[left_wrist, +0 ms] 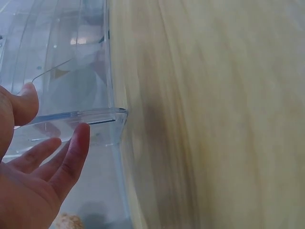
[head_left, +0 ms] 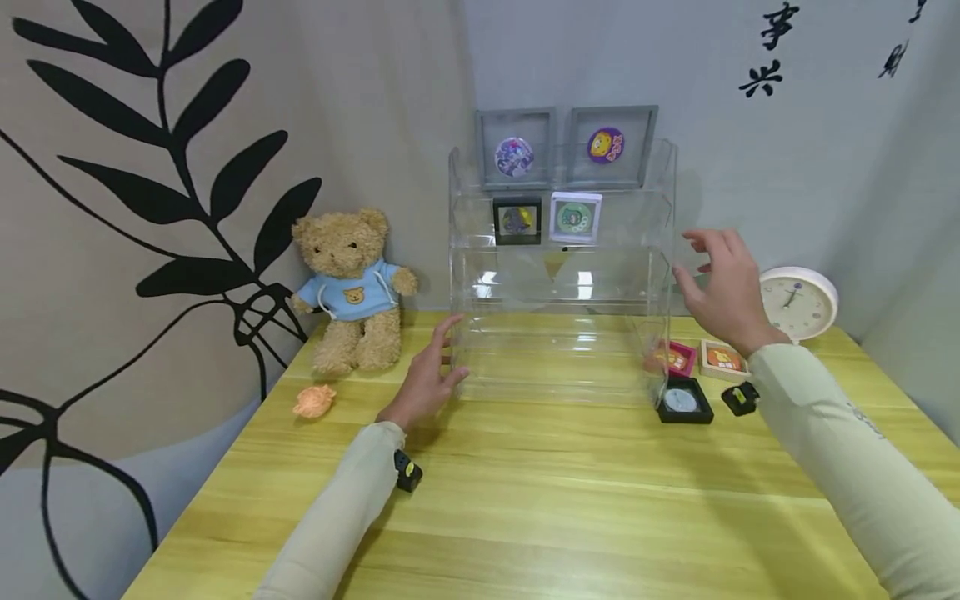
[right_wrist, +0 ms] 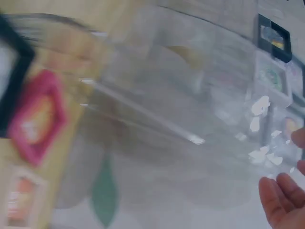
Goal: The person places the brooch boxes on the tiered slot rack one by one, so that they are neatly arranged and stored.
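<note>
A clear acrylic tiered display rack stands upright at the back of the table. Its top tier carries two grey frames with round badges, a purple-blue badge and a purple-yellow badge. One tier lower sit a small black frame and a small white frame. My left hand is at the rack's lower left side, thumb and loosely bent fingers on either side of the clear panel's edge. Raised beside the rack's right side, my right hand has loosely curved fingers and holds nothing.
Right of the rack's base lie a black frame, a pink frame and a cream frame. A white clock stands behind them. At left sit a teddy bear and a small peach-coloured object.
</note>
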`<state>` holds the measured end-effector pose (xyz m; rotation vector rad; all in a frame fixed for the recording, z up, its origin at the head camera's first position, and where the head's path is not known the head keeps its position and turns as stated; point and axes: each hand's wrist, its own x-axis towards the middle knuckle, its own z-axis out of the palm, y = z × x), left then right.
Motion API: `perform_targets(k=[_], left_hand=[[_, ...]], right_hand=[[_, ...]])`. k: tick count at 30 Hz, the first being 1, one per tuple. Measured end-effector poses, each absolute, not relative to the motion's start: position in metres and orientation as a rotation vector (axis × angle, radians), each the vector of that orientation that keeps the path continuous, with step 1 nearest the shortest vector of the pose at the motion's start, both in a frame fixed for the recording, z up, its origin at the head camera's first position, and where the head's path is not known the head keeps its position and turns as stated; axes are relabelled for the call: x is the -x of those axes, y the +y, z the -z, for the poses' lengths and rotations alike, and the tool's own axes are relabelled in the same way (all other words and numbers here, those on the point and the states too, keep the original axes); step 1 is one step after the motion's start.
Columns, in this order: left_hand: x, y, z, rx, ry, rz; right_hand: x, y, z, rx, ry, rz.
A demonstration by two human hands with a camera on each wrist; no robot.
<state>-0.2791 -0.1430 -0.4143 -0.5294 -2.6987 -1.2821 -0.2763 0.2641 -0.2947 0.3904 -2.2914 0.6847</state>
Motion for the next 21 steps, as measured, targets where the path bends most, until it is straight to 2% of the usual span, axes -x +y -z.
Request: perform_targets(k=[6, 12, 21], left_hand=[[0.279, -0.142, 0.414, 0.517, -2.704, 1.277], [0.278, -0.144, 0.413, 0.503, -2.689, 1.297], [0.276, -0.141, 0.413, 0.520, -2.698, 1.287]], right_hand=[[0.260, 0.300, 0.331, -0.369, -2.550, -0.695], [0.271, 0.335, 0.359, -0.351, -2.901, -0.658], [0.286, 0.378, 0.397, -0.381, -3.111, -0.451]])
